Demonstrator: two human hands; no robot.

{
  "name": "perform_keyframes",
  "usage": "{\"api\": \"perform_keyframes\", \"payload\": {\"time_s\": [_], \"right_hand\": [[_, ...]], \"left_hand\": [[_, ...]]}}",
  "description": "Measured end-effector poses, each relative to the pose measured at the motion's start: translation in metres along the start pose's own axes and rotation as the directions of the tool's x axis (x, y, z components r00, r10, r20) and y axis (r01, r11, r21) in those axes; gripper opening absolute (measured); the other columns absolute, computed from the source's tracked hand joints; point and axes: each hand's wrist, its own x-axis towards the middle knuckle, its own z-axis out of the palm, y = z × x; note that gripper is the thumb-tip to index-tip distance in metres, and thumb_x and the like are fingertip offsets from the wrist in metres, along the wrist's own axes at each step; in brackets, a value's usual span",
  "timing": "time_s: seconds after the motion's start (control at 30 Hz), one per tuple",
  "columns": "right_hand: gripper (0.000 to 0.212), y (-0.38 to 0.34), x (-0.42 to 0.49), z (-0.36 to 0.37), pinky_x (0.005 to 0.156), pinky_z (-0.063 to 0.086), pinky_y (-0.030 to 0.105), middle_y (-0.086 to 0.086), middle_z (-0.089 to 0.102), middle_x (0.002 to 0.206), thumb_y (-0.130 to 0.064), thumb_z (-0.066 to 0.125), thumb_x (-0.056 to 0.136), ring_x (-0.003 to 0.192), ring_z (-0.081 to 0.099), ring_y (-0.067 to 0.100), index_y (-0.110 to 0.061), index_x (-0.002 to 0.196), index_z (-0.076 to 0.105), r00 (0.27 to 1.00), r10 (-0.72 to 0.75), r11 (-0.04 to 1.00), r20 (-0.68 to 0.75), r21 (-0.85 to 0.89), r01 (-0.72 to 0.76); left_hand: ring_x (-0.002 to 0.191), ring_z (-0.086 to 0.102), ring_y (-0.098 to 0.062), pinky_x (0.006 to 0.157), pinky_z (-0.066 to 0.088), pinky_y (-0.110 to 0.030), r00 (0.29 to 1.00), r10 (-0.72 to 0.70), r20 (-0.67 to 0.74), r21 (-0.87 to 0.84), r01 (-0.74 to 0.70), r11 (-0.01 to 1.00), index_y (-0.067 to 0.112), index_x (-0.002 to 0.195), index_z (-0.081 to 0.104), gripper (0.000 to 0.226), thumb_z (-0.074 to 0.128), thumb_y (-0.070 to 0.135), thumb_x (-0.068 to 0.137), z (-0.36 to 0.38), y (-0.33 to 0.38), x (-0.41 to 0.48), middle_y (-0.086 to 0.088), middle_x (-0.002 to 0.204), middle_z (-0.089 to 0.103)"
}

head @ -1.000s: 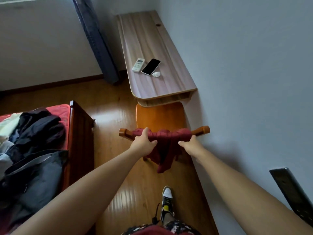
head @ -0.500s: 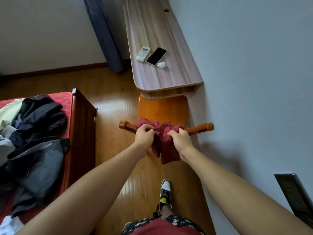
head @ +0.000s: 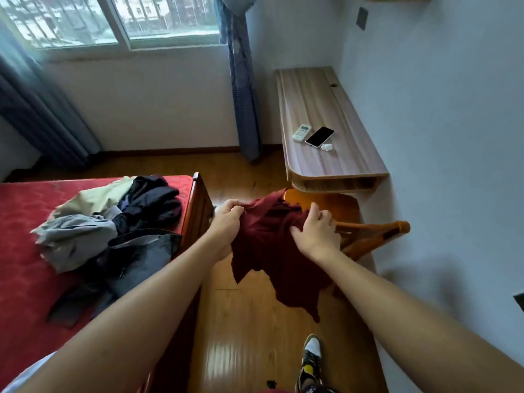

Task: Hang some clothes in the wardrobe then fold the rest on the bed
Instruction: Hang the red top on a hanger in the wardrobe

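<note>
A dark red garment hangs bunched in the air between the bed and the wooden chair. My left hand grips its upper left edge. My right hand holds the cloth on its right side, fingers curled over the fabric. A pile of clothes, dark, grey and beige, lies on the red bed at the left. No wardrobe is in view.
A wall-mounted wooden desk carries a remote, a phone and a small white item. The bed's wooden footboard stands just left of my hands. Window and curtains are at the back. My shoe is on the wooden floor.
Both hands gathered the red garment together and lifted it off the chair's back rail, carrying it leftward toward the bed. The camera tilted up, revealing the window.
</note>
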Motion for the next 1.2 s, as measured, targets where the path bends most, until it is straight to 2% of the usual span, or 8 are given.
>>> {"api": "perform_keyframes", "payload": {"time_s": [0.1, 0.2, 0.37, 0.6, 0.77, 0.87, 0.93, 1.2], "right_hand": [[0.081, -0.056, -0.028, -0.001, 0.118, 0.03, 0.055, 0.012, 0.012, 0.163, -0.044, 0.062, 0.095, 0.151, 0.014, 0.036, -0.037, 0.158, 0.011, 0.954, -0.298, 0.954, -0.044, 0.007, 0.298], [0.042, -0.109, -0.048, 0.0, 0.123, 0.011, 0.059, 0.004, 0.034, 0.16, -0.035, 0.056, 0.098, 0.154, 0.015, 0.028, -0.037, 0.14, 0.052, 0.841, -0.541, 0.839, 0.03, -0.058, 0.542], [0.015, -0.19, -0.088, -0.006, 0.087, 0.051, 0.043, -0.004, 0.065, 0.086, -0.021, 0.049, 0.101, 0.089, 0.063, 0.023, -0.026, 0.091, 0.059, 0.766, -0.642, 0.746, 0.033, 0.262, 0.613], [0.016, -0.292, -0.131, -0.008, 0.074, 0.041, 0.03, -0.003, 0.065, 0.085, -0.02, 0.05, 0.098, 0.086, 0.061, 0.019, -0.024, 0.089, 0.063, 0.596, -0.803, 0.566, -0.011, 0.298, 0.769], [0.026, -0.344, -0.153, -0.01, 0.06, 0.039, 0.02, -0.006, 0.063, 0.075, -0.025, 0.059, 0.094, 0.073, 0.058, 0.01, -0.032, 0.069, 0.058, 0.51, -0.859, 0.499, 0.044, 0.293, 0.815], [0.022, -0.367, -0.158, -0.005, 0.058, 0.04, 0.022, -0.004, 0.063, 0.072, -0.029, 0.066, 0.091, 0.068, 0.058, 0.012, -0.027, 0.069, 0.061, 0.454, -0.884, 0.464, 0.109, 0.308, 0.83], [0.026, -0.379, -0.158, -0.001, 0.057, 0.041, 0.026, -0.004, 0.061, 0.07, -0.038, 0.067, 0.091, 0.065, 0.056, 0.012, -0.024, 0.07, 0.063, 0.413, -0.894, 0.448, 0.175, 0.318, 0.835], [0.046, -0.427, -0.164, 0.019, 0.064, 0.044, 0.032, -0.001, 0.059, 0.069, -0.06, 0.065, 0.09, 0.064, 0.055, 0.013, -0.015, 0.078, 0.065, 0.209, -0.938, 0.318, 0.278, 0.445, 0.837]], "left_hand": [[0.062, 0.063, -0.013, 0.053, 0.053, -0.027, 0.996, 0.065, 0.054, 0.028, -0.066, 0.997, 0.014, 0.102, 0.064, 0.02, 0.044, 0.009, 0.101, -0.045, 0.009, -0.033, -0.007, 0.085, 0.065], [0.076, 0.066, -0.017, 0.068, 0.056, -0.032, 0.988, 0.136, 0.069, 0.1, -0.142, 0.985, 0.016, 0.104, 0.068, 0.017, 0.052, 0.013, 0.099, -0.09, 0.016, -0.064, -0.008, 0.091, 0.068], [0.093, 0.073, -0.023, 0.082, 0.06, -0.036, 0.968, 0.24, 0.068, 0.285, -0.249, 0.926, 0.03, 0.117, 0.061, 0.049, 0.086, 0.033, 0.075, -0.182, 0.018, -0.116, -0.006, 0.105, 0.073], [0.115, 0.061, -0.023, 0.101, 0.048, -0.038, 0.913, 0.378, -0.151, 0.835, -0.087, 0.544, 0.024, 0.131, 0.057, 0.048, 0.063, 0.01, 0.085, -0.284, 0.011, -0.176, -0.004, 0.123, 0.066], [0.11, 0.061, -0.023, 0.098, 0.045, -0.034, 0.847, 0.442, -0.296, 0.792, -0.041, 0.609, 0.012, 0.112, 0.07, 0.019, 0.058, 0.018, 0.098, -0.348, -0.003, -0.212, -0.003, 0.114, 0.067], [0.081, 0.059, 0.003, 0.078, 0.043, -0.014, 0.817, 0.457, -0.352, 0.71, -0.085, 0.699, 0.008, 0.096, 0.064, 0.015, 0.054, 0.016, 0.103, -0.366, 0.005, -0.24, 0.011, 0.09, 0.064], [0.069, 0.057, -0.003, 0.068, 0.044, -0.023, 0.793, 0.459, -0.4, 0.696, -0.062, 0.716, 0.005, 0.093, 0.065, 0.019, 0.054, 0.017, 0.103, -0.379, 0.013, -0.257, 0.006, 0.081, 0.062], [0.09, 0.063, -0.015, 0.076, 0.044, -0.029, 0.698, 0.414, -0.584, 0.698, 0.172, 0.695, 0.025, 0.099, 0.068, 0.014, 0.058, 0.014, 0.1, -0.414, 0.016, -0.307, 0.005, 0.095, 0.067]]}}
